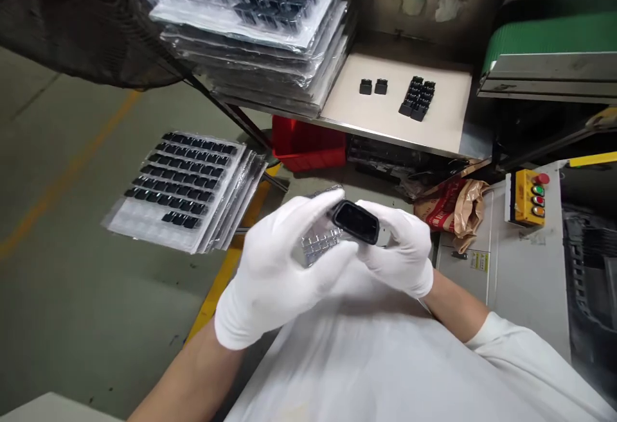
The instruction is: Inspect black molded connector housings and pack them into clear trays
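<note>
on the left, a stack of blister trays [186,194] sits mostly filled with black parts. the gloved left hand [282,261] seems closed on a clear blister strip [321,242] — partly hidden — while the gloved right hand [398,248] pinches a black plastic part [355,221] above it, and more loose black parts [418,97] lie on a pale board [446,114].

Room for a hand: leftward from the left hand [284,261] over the painted floor [96,293], as far as a stack of blister trays [183,194] (its edge near that hand). Past the right hand [400,248], a kraft paper bag [463,207] and a yellow control box [527,197] stand in the way. Straight ahead, a red crate [308,142] sits under the taller tray stack [250,36].
</note>
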Demonstrator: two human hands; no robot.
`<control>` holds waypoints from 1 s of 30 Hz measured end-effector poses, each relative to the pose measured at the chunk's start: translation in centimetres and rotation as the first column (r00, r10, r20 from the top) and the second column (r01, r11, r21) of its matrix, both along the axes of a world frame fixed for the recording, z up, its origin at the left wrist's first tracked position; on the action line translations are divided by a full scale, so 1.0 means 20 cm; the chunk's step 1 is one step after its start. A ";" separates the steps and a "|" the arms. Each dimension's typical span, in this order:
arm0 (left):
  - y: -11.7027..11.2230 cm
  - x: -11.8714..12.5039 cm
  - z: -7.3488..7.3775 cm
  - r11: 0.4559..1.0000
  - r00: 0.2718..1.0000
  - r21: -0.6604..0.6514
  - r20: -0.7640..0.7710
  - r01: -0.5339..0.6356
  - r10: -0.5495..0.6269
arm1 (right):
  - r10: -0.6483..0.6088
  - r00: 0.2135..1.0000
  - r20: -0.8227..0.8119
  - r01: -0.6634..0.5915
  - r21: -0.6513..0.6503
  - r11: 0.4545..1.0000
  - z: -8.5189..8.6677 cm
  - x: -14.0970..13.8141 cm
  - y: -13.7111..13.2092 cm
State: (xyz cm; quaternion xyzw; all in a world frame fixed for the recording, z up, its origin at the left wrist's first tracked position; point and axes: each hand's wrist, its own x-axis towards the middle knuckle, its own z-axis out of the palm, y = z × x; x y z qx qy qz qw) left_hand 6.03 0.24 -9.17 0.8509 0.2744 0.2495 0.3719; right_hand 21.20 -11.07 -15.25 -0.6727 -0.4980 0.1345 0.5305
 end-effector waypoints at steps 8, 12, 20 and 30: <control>0.07 0.01 0.13 0.992 0.960 -0.111 -0.266 0.059 -0.087 | -0.117 0.962 0.246 0.146 -0.101 0.984 0.15 -0.21 0.03; 0.13 -0.02 0.24 0.978 0.918 -0.174 -0.358 0.117 -0.173 | -0.046 0.991 0.124 0.069 -0.183 0.981 0.21 -0.27 0.03; 0.16 -0.08 0.30 0.956 0.905 -0.250 -0.354 0.150 -0.235 | 0.026 1.000 -0.005 -0.027 -0.094 0.995 0.22 -0.31 0.03; 0.12 -0.07 0.32 0.935 0.886 -0.294 -0.353 0.198 -0.299 | 0.095 0.991 -0.091 -0.104 -0.106 0.989 0.20 -0.30 -0.05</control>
